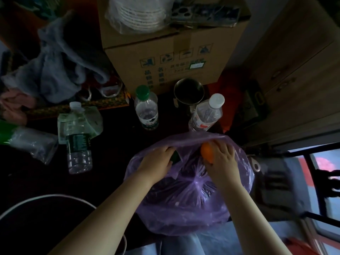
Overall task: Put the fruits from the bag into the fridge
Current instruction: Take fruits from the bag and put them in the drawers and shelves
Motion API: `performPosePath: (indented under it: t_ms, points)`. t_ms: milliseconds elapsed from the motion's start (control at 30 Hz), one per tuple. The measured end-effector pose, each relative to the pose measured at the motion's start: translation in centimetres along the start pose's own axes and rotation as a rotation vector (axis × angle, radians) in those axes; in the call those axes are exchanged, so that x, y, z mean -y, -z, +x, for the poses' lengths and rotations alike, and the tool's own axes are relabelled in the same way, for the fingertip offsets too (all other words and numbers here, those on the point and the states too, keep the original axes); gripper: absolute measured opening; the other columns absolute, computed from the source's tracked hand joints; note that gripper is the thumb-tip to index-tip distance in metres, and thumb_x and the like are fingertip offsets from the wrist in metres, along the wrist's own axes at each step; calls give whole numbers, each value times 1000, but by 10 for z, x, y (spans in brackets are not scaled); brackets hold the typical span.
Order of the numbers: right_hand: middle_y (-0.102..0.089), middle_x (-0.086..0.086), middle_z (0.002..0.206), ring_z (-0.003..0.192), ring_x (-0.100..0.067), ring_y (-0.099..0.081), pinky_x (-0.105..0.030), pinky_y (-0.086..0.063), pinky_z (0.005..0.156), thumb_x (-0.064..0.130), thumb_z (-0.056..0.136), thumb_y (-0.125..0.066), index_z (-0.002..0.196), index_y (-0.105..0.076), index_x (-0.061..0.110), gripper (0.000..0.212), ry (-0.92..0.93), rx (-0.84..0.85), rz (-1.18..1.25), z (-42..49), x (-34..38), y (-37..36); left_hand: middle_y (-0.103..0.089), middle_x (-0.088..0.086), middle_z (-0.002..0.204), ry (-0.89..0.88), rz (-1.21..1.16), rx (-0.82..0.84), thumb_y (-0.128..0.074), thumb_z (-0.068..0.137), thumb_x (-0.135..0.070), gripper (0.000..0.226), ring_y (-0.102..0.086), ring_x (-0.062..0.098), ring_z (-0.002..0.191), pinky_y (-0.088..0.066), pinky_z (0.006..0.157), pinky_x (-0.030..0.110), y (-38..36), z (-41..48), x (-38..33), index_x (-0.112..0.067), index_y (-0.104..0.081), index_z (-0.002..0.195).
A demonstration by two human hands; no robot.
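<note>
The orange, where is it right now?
In the head view the orange is right of centre, at the mouth of the purple bag, gripped by the right hand, near the white-capped bottle.

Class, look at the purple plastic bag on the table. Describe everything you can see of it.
The bag is thin, see-through purple plastic, crumpled, with creases fanning from a gathered seam. It sits at the near edge of the dark table, its mouth open on the far side. The left hand grips its rim; the right hand, in the opening, holds an orange. Dark contents show through, unidentifiable.
</note>
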State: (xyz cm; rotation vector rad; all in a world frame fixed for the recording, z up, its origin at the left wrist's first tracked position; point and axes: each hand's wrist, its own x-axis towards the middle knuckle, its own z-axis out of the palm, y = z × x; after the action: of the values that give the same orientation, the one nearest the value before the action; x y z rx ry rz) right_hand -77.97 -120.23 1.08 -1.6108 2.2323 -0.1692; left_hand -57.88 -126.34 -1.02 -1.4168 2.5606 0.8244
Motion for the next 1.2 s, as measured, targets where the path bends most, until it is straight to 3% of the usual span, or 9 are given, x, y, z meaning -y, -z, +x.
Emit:
performPosePath:
  t_ms: [233, 367, 533, 900, 1033, 1200]
  points:
    - [-40, -9, 141, 130, -37, -31, -52, -32, 104, 16, 73, -72, 140, -38, 18, 75, -23, 56, -53, 6, -10, 3, -32, 3, 148, 41, 74, 134, -61, 87, -24, 72, -36, 23, 133, -46, 93, 38, -6, 0, -6, -19, -21, 147]
    - [-39, -10, 145, 131, -35, -35, -47, -32, 105, 31, 73, -74, 144, -30, 18, 85, -38, 168, -42, 7, -13, -1, -29, 3, 150, 29, 104, 103, -62, 87, -22, 72, -33, 22, 135, -39, 98, 33, -5, -3, -9, -19, -21, 147]
    - [-43, -8, 142, 129, -30, -40, -41, -35, 102, 42, 75, -72, 141, -32, 16, 82, -63, 152, 79, -1, -7, -1, -34, -1, 148, 67, 21, 77, -61, 87, -34, 70, -42, 20, 129, -45, 87, 33, 5, -13, -10, -21, -24, 145]
    - [-40, -4, 144, 123, -28, -48, -40, -44, 90, 48, 74, -73, 145, -25, 21, 89, 41, 216, 163, -11, 18, 43, -29, -6, 152, 45, -131, 39, -64, 83, -38, 77, -35, 16, 135, -38, 104, 35, 55, -48, -16, -27, -22, 147]
    - [-42, -6, 143, 124, -27, -47, -39, -43, 93, 47, 74, -73, 144, -28, 22, 87, 106, 179, 268, -19, 27, 52, -30, -8, 150, 65, -212, -59, -66, 83, -37, 77, -40, 14, 131, -37, 99, 24, 71, -65, -22, -31, -23, 146]
    - [-38, -5, 145, 127, -28, -43, -40, -41, 97, 41, 74, -76, 145, -27, 23, 87, 185, 91, 325, -41, 43, 63, -26, -10, 151, 51, -279, -188, -67, 84, -32, 77, -45, 13, 126, -42, 97, 24, 84, -87, -25, -30, -22, 147]
